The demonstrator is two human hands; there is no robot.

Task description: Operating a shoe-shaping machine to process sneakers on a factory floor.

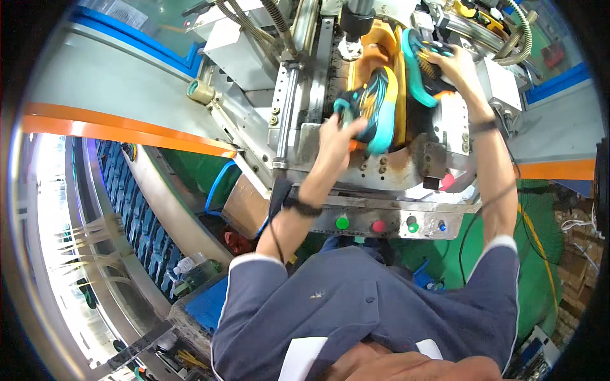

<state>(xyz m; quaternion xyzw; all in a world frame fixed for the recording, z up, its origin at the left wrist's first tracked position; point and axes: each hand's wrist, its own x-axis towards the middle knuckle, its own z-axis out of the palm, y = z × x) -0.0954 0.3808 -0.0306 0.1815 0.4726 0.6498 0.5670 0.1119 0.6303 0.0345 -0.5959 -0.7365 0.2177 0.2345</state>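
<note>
My left hand point(338, 136) is closed around the heel end of a teal, black and yellow sports shoe point(379, 105), which is tilted and a little blurred. That shoe is over the near part of an orange-yellow mould bed point(381, 44) in the machine. To the right, a second shoe point(418, 66) with a teal sole is gripped by my right hand point(456, 68), its sole side turned toward the bed. A dark cylindrical press head point(357, 20) hangs above the bed's far left side. Each wrist wears a dark band.
A metal panel point(394, 223) with green, red and blue buttons runs along the machine's near edge. Steel rods point(288, 114) and a white box point(238, 54) flank the bed at left. An orange rail point(127, 132) crosses the left side, beyond a conveyor point(133, 209). A bottle point(190, 263) stands lower left.
</note>
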